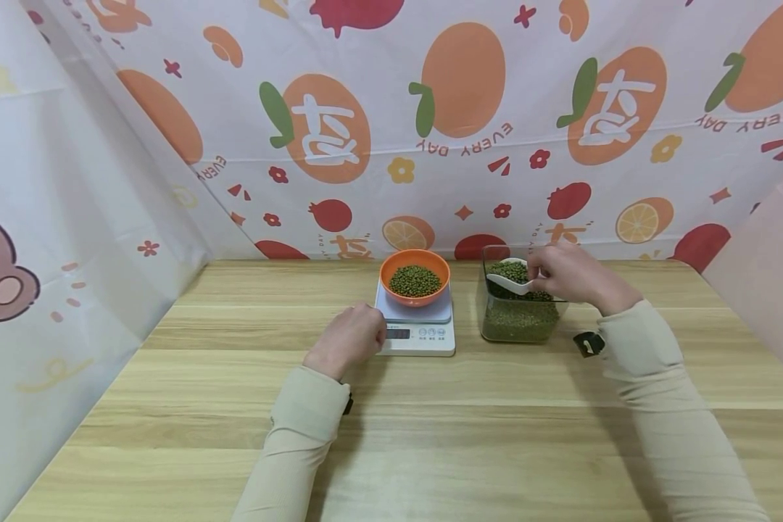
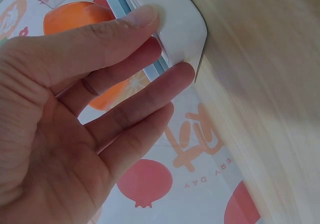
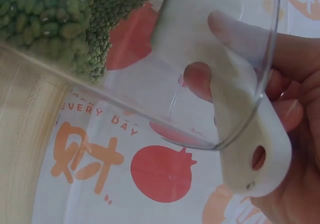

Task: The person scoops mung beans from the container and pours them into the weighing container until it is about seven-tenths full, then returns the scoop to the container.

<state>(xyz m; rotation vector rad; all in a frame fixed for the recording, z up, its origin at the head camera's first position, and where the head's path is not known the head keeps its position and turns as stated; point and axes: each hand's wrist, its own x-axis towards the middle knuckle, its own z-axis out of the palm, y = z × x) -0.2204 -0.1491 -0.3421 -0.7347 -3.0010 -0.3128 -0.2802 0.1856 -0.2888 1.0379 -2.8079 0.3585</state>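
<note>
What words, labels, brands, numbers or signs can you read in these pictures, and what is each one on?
"EVERY DAY", repeated on the white fruit-printed backdrop.
"财", in orange on the same backdrop.
Digits on the dark rectangular display of the white flat scale: too blurred to read.
Fine print above it and by the round buttons: too small.
No brand is readable.

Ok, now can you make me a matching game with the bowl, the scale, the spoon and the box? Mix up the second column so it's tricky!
Things:
1. bowl
2. scale
3. spoon
4. box

Clues:
A. held in the right hand
B. see-through
C. orange
D. underneath the bowl

Right pairs: 1-C, 2-D, 3-A, 4-B
</note>
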